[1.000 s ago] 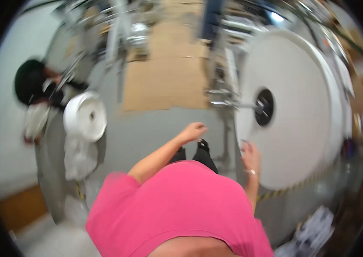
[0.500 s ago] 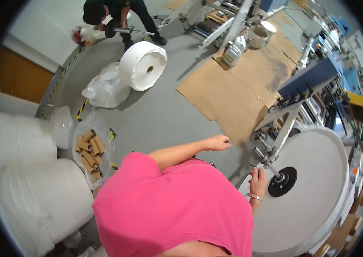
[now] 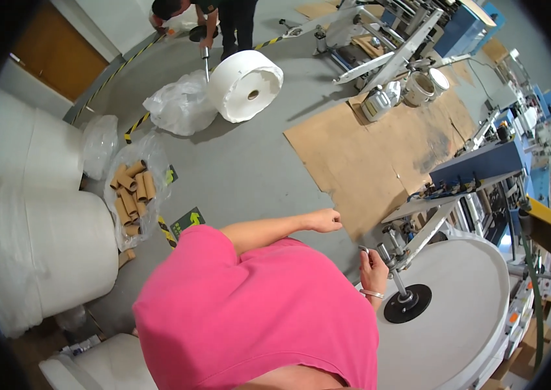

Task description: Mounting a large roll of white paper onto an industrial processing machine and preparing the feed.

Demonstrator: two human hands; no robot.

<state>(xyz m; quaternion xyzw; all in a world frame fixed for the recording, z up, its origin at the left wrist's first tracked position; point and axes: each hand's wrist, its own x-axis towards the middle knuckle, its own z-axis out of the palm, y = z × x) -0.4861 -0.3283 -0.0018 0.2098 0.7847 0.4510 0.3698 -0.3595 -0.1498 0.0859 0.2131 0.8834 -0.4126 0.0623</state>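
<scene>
My left hand (image 3: 324,220) is closed in a fist in front of my body, over the grey floor near the cardboard sheet's edge. Its palm is turned away, so I cannot see whether anything is inside. In my right hand (image 3: 373,272) is a short silver metal tool (image 3: 364,249); only its tip shows above the fingers. That hand is close to a steel shaft (image 3: 400,284) that runs into the black hub (image 3: 408,304) of a large white roll (image 3: 457,312). A metal clamp block (image 3: 398,260) sits beside the shaft.
A co-worker (image 3: 214,19) bends at the far left, one hand on a metal shaft by a smaller white roll (image 3: 227,84). Plastic film (image 3: 181,104), a bag of cardboard tubes (image 3: 134,188) and big wrapped rolls (image 3: 74,240) stand left. Cardboard (image 3: 353,156) covers floor ahead; machinery (image 3: 483,162) lines the right.
My view has shifted, with the floor objects sliding in the picture. The co-worker has turned the shaft from level to upright beside the smaller roll. My hands keep nearly the same pose.
</scene>
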